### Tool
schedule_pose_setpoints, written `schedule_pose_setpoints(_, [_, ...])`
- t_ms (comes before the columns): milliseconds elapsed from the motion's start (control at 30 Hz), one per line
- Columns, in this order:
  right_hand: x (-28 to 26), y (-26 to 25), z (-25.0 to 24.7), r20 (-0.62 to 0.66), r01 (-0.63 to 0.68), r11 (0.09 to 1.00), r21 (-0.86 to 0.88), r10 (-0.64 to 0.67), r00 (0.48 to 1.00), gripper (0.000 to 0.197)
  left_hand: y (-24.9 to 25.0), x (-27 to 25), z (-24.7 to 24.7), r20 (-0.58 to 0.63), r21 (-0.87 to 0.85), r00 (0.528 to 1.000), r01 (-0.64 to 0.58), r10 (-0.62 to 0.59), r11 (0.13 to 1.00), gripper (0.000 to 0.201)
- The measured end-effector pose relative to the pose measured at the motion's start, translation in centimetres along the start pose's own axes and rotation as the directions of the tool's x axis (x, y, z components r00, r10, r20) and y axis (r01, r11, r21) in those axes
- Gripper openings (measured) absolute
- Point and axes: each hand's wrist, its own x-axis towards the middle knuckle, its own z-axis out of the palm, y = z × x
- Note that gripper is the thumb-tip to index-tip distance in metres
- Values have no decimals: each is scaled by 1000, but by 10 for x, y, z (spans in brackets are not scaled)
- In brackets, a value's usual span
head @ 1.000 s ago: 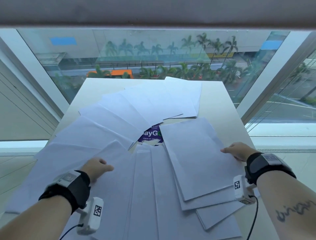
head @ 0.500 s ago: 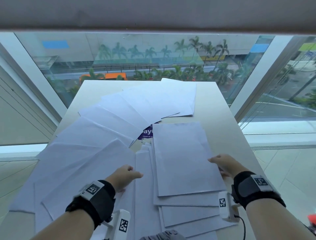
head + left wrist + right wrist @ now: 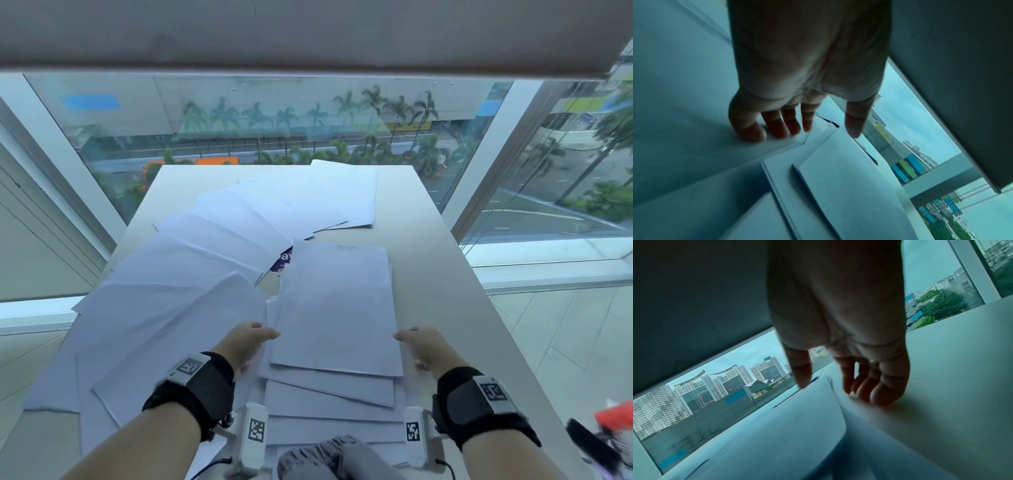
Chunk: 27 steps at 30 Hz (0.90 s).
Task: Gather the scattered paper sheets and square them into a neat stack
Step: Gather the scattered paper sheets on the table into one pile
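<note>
Your left hand (image 3: 247,346) and right hand (image 3: 422,346), fingers apparently loose, flank the partial stack (image 3: 337,308); squeeze unevenly and the sheets may buckle or skew.

We see the paper sheets (image 3: 212,274), plain white, lying flat on the bench (image 3: 445,291) in two groups. One group fans in an overlapping arc from the near left to the far middle of the bench, each sheet turned a little from the next. The other, a partial stack (image 3: 337,308) at the near middle, lies roughly lengthwise, its top sheet lying almost straight; below it several lower sheets jut out at the near end, stepped and slightly askew. We note the edges not yet flush.
</note>
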Motion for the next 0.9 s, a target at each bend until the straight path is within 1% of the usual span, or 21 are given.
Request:
schedule_pose_setpoints(33, [-2, 1, 0, -54, 1, 1000, 9, 0, 999, 30, -1, 0, 0, -9, -3, 1000, -6, 6, 1000, 39])
schedule_pose_setpoints(67, [-5, 2, 0, -68, 1, 1000, 12, 0, 998, 27, -2, -2, 1, -1, -11, 1000, 2, -2, 1000, 31])
schedule_pose_setpoints(100, [-9, 1, 2, -26, -5, 1000, 12, 5, 1000, 21, -3, -1, 3, 17, -17, 1000, 17, -16, 1000, 21])
schedule_pose_setpoints(133, [-11, 2, 5, 14, -13, 1000, 18, 13, 1000, 18, -4, -3, 4, 27, -13, 999, 29, -29, 999, 15])
schedule_pose_setpoints(167, [-14, 4, 6, 45, -25, 999, 22, 23, 999, 26, -5, -4, 6, 29, 1, 999, 38, -38, 999, 13])
schedule_pose_setpoints(200, [-16, 5, 8, 63, -39, 998, 39, 36, 997, 30, -5, -5, 7, 31, 19, 999, 33, -34, 999, 14])
schedule_pose_setpoints(267, [-19, 8, 9, 46, -51, 994, 96, 47, 998, 18, -7, -3, 7, 22, 41, 1000, 20, -21, 999, 17])
schedule_pose_setpoints(300, [-19, 10, 9, 0, -59, 993, 105, 59, 998, 16, -8, -3, 7, 19, 56, 1000, 8, -9, 998, 22])
schedule_pose_setpoints(333, [-18, 12, 9, -53, -68, 993, 93, 73, 996, 17, -9, -3, 6, 11, 79, 1000, -12, 11, 997, 32])
schedule_pose_setpoints(367, [-18, 14, 9, -86, -74, 994, 81, 80, 993, 19, -11, -1, 5, -11, 110, 1000, -25, 27, 994, 49])
schedule_pose_setpoints(400, [-18, 15, 10, -94, -81, 993, 81, 89, 992, 18, -13, 2, 4, -52, 153, 998, -32, 40, 988, 69])
schedule_pose_setpoints(433, [-19, 15, 12, -76, -83, 993, 82, 89, 993, 16, -14, 1, 4, -96, 197, 994, -28, 48, 980, 82])
schedule_pose_setpoints(467, [-19, 15, 14, -57, -82, 993, 79, 86, 995, 18, -13, -1, 2, -132, 241, 989, -36, 70, 970, 89])
schedule_pose_setpoints(500, [-19, 14, 15, -49, -83, 994, 75, 86, 995, 20, -14, -2, -1, -173, 295, 981, -38, 92, 955, 90])
schedule_pose_setpoints(567, [-18, 11, 15, -65, -64, 996, 66, 69, 995, 18, -9, -9, -12, -244, 387, 961, -25, 129, 922, 89])
schedule_pose_setpoints(633, [-15, 8, 12, -100, -55, 997, 59, 60, 993, 29, -6, -11, -32, -299, 482, 939, -5, 170, 876, 92])
schedule_pose_setpoints(733, [-12, 1, 10, -117, -27, 1000, 5, 27, 993, 43, -10, 0, -75, -355, 629, 911, 66, 210, 775, 100])
schedule_pose_setpoints(800, [-8, -3, 12, -105, -4, 997, -79, -5, 994, 50, -19, 14, -105, -382, 699, 907, 156, 180, 698, 106])
schedule_pose_setpoints(867, [-5, -6, 17, -95, 17, 985, -174, -34, 995, 49, -31, 23, -126, -394, 747, 910, 236, 128, 621, 116])
schedule_pose_setpoints(900, [-3, -7, 22, -93, 17, 976, -217, -38, 995, 48, -37, 27, -133, -388, 758, 916, 250, 107, 603, 121])
